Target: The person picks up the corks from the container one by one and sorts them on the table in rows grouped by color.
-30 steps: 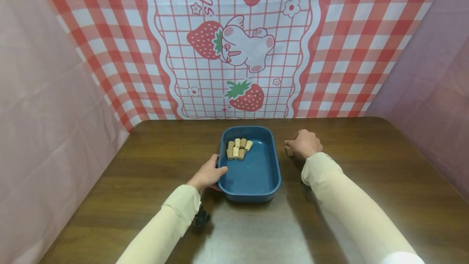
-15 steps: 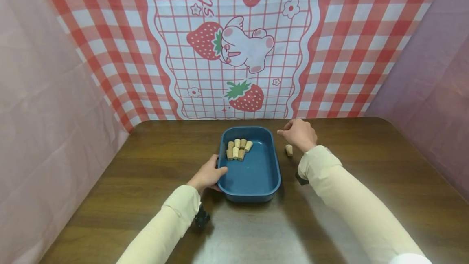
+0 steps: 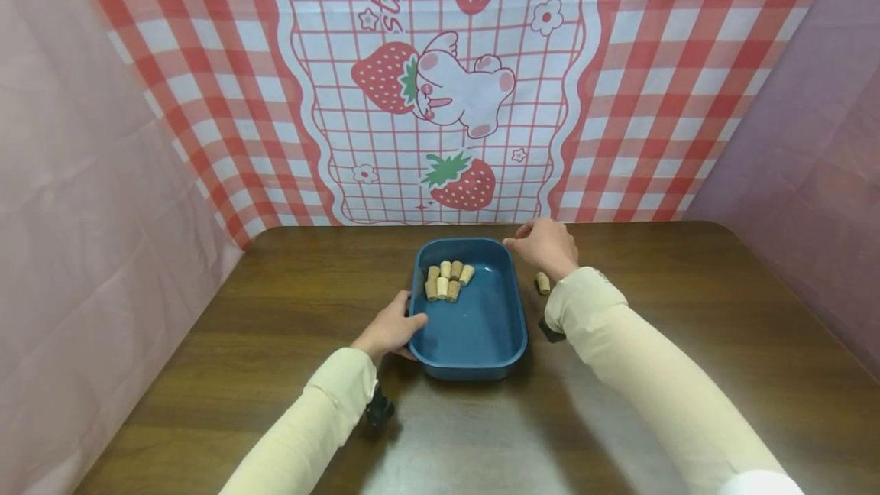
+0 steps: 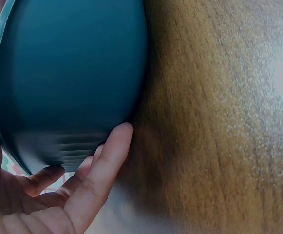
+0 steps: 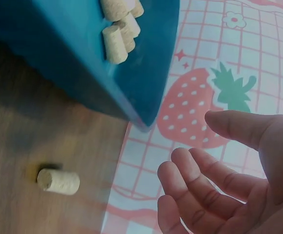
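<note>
A small draped booth, in what building cannot be told: a pink drape [image 3: 103, 212] left of the left hand [image 3: 388, 327], a mauve drape [image 3: 797, 151] right of the right hand [image 3: 548, 245], strawberry-print gingham cloth [image 3: 371, 124] hanging beyond both, wood-grain tabletop [image 3: 296, 289] beneath.

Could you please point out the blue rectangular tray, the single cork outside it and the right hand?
Blue rounded-rectangular tray [image 3: 467, 331], head view: bare inside floor.
Light-brown, roughly cylindrical cork [image 5: 61, 182], right wrist view: long side.
Right hand [image 3: 545, 246], head view: back of the hand.

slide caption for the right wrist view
Empty right hand by a blue tray holding corks, with another cork on the wooden table.
</note>
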Action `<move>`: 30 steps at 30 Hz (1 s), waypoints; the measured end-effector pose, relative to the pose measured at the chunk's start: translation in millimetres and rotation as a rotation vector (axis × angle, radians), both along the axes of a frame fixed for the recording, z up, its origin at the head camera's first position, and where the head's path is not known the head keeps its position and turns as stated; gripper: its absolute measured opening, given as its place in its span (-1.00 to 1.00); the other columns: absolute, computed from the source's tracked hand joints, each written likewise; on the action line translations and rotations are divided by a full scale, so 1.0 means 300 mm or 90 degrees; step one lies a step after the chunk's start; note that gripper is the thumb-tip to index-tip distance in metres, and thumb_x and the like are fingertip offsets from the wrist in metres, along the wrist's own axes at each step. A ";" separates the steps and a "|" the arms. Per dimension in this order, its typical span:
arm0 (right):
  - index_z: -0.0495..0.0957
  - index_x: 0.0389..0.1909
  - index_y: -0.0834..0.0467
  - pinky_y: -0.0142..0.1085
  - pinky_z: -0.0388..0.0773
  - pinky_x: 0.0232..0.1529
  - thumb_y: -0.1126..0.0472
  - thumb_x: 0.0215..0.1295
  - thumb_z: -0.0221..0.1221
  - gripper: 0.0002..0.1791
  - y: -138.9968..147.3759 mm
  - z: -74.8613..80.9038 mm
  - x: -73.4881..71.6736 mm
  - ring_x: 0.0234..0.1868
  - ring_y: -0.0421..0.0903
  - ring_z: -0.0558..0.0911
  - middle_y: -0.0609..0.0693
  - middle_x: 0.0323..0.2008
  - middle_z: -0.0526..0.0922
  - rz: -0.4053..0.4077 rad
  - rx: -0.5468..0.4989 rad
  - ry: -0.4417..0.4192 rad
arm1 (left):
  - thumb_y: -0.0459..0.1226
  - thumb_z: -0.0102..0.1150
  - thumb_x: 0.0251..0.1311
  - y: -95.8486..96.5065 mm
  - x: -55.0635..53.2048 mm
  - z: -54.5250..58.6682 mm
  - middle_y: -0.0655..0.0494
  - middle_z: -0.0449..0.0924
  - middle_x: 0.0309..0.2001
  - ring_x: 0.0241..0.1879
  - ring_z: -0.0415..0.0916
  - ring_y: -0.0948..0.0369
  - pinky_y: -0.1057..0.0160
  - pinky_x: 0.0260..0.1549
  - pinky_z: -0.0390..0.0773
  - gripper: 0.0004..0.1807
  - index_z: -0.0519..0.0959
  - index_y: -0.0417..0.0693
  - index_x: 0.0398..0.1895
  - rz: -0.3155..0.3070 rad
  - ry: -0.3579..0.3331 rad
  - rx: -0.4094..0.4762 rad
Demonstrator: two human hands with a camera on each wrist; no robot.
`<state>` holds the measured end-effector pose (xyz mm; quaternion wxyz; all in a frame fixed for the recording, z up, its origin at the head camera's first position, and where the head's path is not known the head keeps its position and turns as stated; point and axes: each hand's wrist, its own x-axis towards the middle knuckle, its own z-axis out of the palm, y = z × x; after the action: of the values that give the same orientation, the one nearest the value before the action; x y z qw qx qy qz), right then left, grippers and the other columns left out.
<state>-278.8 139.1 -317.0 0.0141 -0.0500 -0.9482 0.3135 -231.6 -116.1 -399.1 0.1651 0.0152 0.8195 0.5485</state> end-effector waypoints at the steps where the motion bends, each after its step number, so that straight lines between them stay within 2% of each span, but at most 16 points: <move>1: 0.59 0.07 0.28 0.06 0.61 -0.02 -0.02 0.39 0.24 -0.54 -0.006 0.000 -0.002 0.01 0.24 0.60 0.27 0.05 0.63 0.000 -0.003 -0.001 | -0.35 0.00 0.43 0.000 0.000 0.001 -0.49 0.36 0.23 -0.14 0.65 -0.16 0.00 -0.45 0.77 -0.41 0.16 -0.31 0.46 -0.002 0.001 0.000; 10: 0.58 0.10 0.29 0.08 0.60 0.08 0.00 0.39 0.26 -0.53 -0.062 0.007 -0.006 0.07 0.21 0.59 0.25 0.08 0.62 0.008 -0.020 -0.020 | -0.36 -0.04 0.45 -0.001 0.004 0.005 -0.47 0.36 0.23 -0.12 0.64 -0.16 -0.01 -0.44 0.77 -0.44 0.17 -0.31 0.46 -0.010 -0.003 -0.001; 19: 0.62 0.08 0.27 0.04 0.62 0.04 0.01 0.39 0.28 -0.56 -0.119 0.012 -0.010 0.03 0.18 0.62 0.23 0.07 0.63 0.025 -0.039 -0.026 | -0.35 -0.03 0.45 -0.004 0.004 0.006 -0.45 0.39 0.19 -0.12 0.64 -0.15 -0.01 -0.45 0.77 -0.45 0.18 -0.32 0.45 -0.011 0.005 -0.005; 24: 0.63 0.09 0.23 0.04 0.61 0.08 -0.01 0.37 0.29 -0.56 -0.148 0.004 -0.015 0.07 0.18 0.61 0.20 0.09 0.63 0.037 -0.037 -0.036 | -0.35 -0.03 0.46 -0.006 0.006 0.009 -0.44 0.41 0.18 -0.13 0.65 -0.14 -0.01 -0.44 0.77 -0.45 0.18 -0.32 0.45 -0.011 0.005 -0.005; 30: 0.64 0.05 0.22 0.02 0.61 0.02 0.00 0.36 0.31 -0.58 -0.174 -0.014 -0.018 0.00 0.16 0.63 0.19 0.03 0.65 0.048 -0.038 -0.041 | -0.34 -0.02 0.46 -0.004 0.008 0.009 -0.42 0.41 0.18 -0.14 0.65 -0.12 -0.01 -0.44 0.77 -0.44 0.18 -0.30 0.45 -0.008 0.002 -0.005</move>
<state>-284.2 86.9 -321.3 -0.0299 -0.0249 -0.9396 0.3400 -229.2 -117.4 -396.3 0.1677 0.0207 0.8218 0.5441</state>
